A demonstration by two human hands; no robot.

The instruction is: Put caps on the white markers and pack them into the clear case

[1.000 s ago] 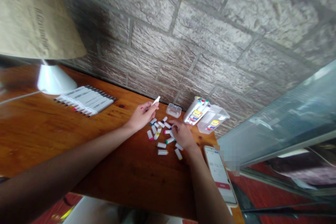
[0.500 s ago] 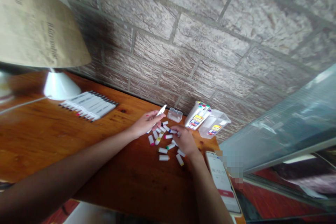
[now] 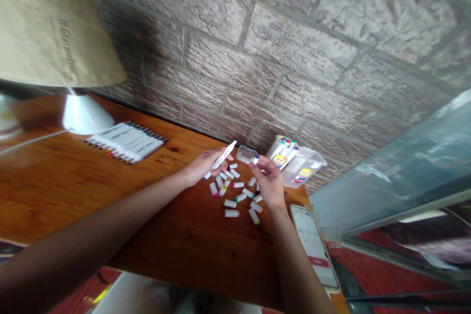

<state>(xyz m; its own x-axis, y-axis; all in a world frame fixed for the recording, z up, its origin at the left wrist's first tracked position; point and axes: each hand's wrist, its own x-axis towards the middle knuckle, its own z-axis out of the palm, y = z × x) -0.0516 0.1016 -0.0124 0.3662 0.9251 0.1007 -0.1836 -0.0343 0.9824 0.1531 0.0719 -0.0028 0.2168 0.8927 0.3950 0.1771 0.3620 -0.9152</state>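
My left hand [image 3: 208,166] is closed around a white marker [image 3: 223,155], its bare tip slanting up and to the right. Between the thumb and fingers of my right hand [image 3: 270,180] is a white marker cap [image 3: 255,159] with a dark blue end, held up off the table. Several loose caps with coloured ends lie below and between the hands, among them a pink-ended cap [image 3: 214,190], a yellow-ended cap [image 3: 253,216] and an orange-ended cap [image 3: 231,214]. Just behind the blue-ended cap sits a small clear plastic lid [image 3: 246,153].
A clear case of markers [image 3: 281,149] and a clear bin [image 3: 304,167] stand by the brick wall. At left, a row of markers [image 3: 127,141] lies beside a lamp [image 3: 86,115]. A phone [image 3: 314,245] showing a timer rests along the table's right edge.
My right hand has picked the blue-ended cap out of the pile and lifted it toward the marker. My left hand has shifted slightly right, turning the marker more into view.
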